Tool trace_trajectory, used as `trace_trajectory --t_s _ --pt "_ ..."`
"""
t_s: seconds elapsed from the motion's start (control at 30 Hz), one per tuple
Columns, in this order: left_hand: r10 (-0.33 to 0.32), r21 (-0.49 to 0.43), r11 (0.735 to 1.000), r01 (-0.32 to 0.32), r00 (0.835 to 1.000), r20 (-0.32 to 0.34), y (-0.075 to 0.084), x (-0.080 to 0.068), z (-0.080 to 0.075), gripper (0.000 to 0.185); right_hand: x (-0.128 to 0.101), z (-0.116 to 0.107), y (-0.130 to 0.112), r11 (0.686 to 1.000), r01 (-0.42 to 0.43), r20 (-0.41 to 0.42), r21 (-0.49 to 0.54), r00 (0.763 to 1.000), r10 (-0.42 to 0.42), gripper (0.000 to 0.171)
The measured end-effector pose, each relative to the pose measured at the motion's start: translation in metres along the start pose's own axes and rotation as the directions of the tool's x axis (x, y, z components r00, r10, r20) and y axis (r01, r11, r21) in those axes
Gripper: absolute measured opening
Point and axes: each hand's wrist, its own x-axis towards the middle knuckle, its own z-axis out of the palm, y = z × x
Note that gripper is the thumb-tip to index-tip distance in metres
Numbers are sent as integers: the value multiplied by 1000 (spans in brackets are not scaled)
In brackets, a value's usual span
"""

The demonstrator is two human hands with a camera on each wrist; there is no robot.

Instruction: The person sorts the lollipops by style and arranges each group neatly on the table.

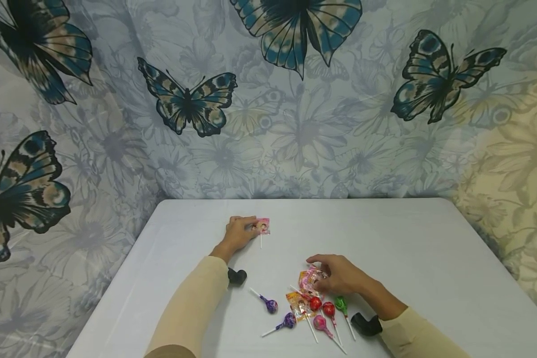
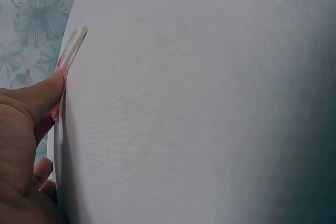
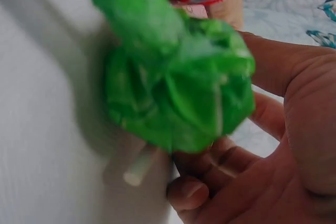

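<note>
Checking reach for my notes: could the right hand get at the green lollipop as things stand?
Probably yes: the green lollipop lies close to the right hand, with nothing visible between them.

high forward-down head view, close low wrist views, same white table (image 1: 286, 251)

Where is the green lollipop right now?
In the head view, the green lollipop lies just right of a red lollipop, below the right hand.
</note>
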Motion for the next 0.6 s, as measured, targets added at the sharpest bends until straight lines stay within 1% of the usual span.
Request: trace_trajectory --t_s 0.2,0.37,0.47,0.6 --pt "-6 2 1000 6 1000 0 0 0 0 38 -1 -5 4 1000 19 28 23 999 -19 52" --pt "-1 -3 1000 1 1000 -4 -1 0 1 38 -1 -7 11 997 46 11 59 999 -47 45" --pt "2 -2 1000 -2 1000 0 -1 1 1 38 -1 -9 15 992 52 9 119 999 -53 43" --pt "17 1 1000 -17 1000 0 -2 2 1 38 -1 -11 19 976 7 6 216 1000 -9 40"
